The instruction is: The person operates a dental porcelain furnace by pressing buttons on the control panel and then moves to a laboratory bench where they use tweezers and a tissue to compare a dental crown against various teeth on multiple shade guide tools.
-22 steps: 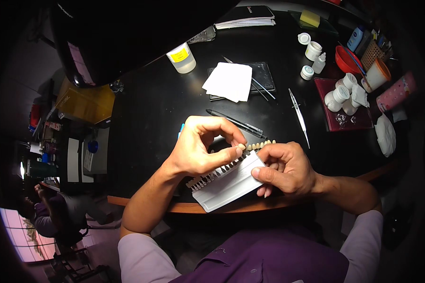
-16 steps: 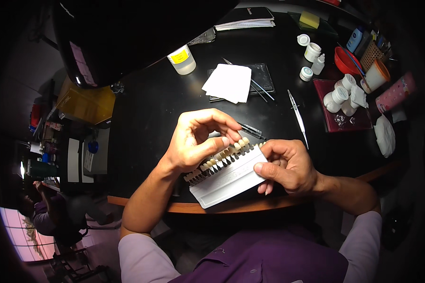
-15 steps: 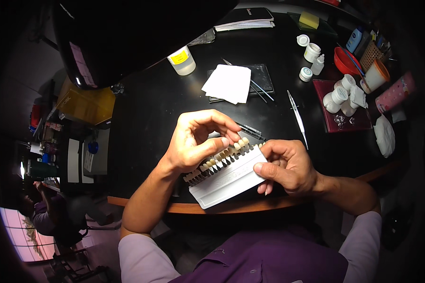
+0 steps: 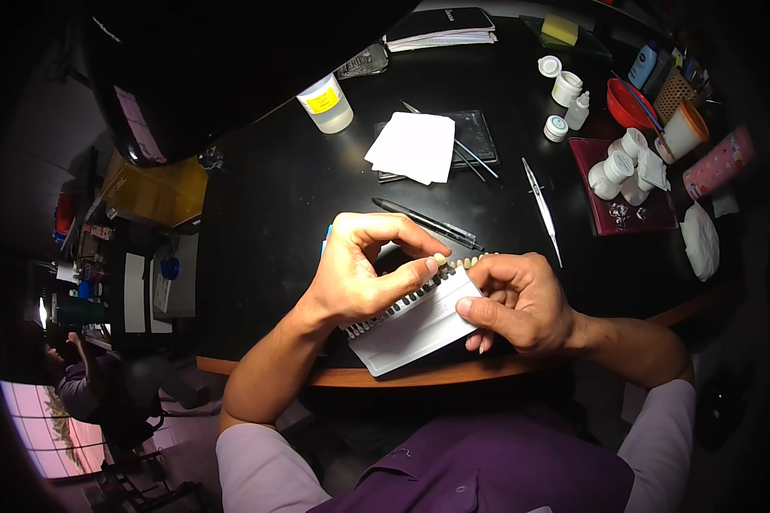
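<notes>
Holder [image 4: 415, 329], white plate w/ a row of dark stems [image 4: 412, 298] along its far edge, is up in both hands, slanted over the brown near edge of the black counter [image 4: 265, 214], R end farther from the body than the L end. R hand [image 4: 524, 301] has the R end gripped, thumb flat on the face, fingers curled behind. L hand [image 4: 348, 269] is over the stem row, thumb + index fingertip pinched on 1 ivory tooth-shaped tab [image 4: 439, 258]; can't tell if it's fully out of its slot tbh. More ivory tabs [image 4: 464, 263] peek out just past the R index finger. Black pen [image 4: 428, 224] lies just beyond the L hand, tweezers [image 4: 541, 209] off to the R, pointing roughly away from the body. Farther back, approx. center: white sheets [image 4: 415, 145] on a dark flat case [image 4: 477, 128]. R side: maroon tray [image 4: 590, 162] w/ white jars [image 4: 612, 171] etc., red bowl [image 4: 626, 104] just behind.
</notes>
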`<state>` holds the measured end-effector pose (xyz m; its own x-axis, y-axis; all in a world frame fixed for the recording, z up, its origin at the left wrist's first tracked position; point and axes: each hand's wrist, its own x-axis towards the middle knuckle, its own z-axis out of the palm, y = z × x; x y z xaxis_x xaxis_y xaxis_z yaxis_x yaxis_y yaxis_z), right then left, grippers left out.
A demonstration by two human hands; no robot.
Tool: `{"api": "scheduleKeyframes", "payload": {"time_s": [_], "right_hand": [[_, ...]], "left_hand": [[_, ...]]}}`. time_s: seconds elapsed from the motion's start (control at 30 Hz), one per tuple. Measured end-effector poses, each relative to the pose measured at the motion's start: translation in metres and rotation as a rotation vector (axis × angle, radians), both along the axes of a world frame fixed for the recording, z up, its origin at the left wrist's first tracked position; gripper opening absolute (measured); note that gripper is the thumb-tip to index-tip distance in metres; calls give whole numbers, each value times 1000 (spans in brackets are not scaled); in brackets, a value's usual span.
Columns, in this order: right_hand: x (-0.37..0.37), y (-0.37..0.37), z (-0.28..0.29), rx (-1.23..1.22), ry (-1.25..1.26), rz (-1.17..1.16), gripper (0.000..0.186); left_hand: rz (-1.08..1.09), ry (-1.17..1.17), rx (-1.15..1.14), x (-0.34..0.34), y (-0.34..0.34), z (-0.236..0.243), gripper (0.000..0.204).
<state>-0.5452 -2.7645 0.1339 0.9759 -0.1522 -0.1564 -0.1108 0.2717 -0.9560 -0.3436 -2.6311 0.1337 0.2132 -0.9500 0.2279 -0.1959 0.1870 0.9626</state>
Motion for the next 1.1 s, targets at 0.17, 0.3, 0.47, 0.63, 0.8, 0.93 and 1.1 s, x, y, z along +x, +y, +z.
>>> {"api": "scheduleKeyframes", "payload": {"time_s": [0.17,0.3,0.47,0.63,0.8,0.93,1.1], "right_hand": [[0,0,2,-99,-17,33,12],[0,1,3,-94,-18,23,12],[0,0,0,-76,1,12,12],[2,-4,1,37,14,-38,15],[3,-9,0,37,-6,-31,16],[4,-11,1,48,-1,-18,15],[3,-12,1,63,11,-1,14]], "left_hand": [[30,-38,17,-2,2,4,11],[23,31,24,-1,2,4,11],[-9,46,61,3,1,2,13],[-11,184,129,1,1,12,29],[0,252,118,7,2,11,29],[-6,221,93,10,3,8,28],[-12,221,119,9,1,10,29]]}}
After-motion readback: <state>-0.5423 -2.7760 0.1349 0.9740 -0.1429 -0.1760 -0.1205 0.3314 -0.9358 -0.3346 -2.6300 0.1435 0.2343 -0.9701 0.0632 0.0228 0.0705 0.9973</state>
